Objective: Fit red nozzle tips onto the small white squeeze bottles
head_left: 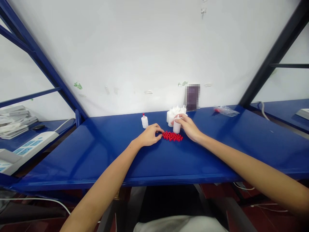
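Bottle (177,127) is clamped upright in the right hand (185,124), just behind the red caps (172,136); the left hand (151,134) is at their edge, whether pinching one I cannot tell. Cap-picking seems underway; next calls for isolating one. Behind stand bottles (170,119).

We see a blue table (96,153) with a smooth, shiny surface. Near its middle we find a loose group of small red pieces (171,136). Behind these, a close cluster of white bottles (171,118) is standing. To the left, one red-topped bottle (145,122) stands upright, apart from them. Farther right, toward the back edge, we notice a clear plastic bag (228,111), with something red in it.
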`<state>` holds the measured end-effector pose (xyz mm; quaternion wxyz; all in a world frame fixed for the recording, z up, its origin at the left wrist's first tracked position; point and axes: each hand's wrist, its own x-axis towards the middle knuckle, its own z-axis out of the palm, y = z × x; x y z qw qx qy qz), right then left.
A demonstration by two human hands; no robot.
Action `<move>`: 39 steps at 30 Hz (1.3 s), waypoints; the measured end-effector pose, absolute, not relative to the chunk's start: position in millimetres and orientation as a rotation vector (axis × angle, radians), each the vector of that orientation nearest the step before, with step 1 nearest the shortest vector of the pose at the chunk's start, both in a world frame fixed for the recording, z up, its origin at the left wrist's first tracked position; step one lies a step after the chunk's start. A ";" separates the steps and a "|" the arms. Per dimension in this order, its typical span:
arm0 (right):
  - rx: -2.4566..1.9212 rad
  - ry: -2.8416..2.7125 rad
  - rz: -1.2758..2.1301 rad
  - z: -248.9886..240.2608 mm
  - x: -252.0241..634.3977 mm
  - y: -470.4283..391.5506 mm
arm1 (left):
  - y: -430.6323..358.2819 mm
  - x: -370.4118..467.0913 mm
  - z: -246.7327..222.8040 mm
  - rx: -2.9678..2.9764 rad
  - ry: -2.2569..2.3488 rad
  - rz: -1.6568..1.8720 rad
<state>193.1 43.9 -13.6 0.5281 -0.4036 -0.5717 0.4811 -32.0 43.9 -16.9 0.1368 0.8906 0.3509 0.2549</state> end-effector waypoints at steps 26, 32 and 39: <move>-0.999 -1.530 0.860 -9.4 203.0 42.2 | 55.9 -25.3 -18.4 2.638 0.899 0.598; -1.033 -1.701 0.778 -15.8 207.6 44.7 | 58.2 -24.1 -18.7 2.594 0.914 0.621; -1.061 -2.007 0.558 -13.0 212.4 45.0 | 60.8 -25.1 -23.4 2.529 0.986 0.712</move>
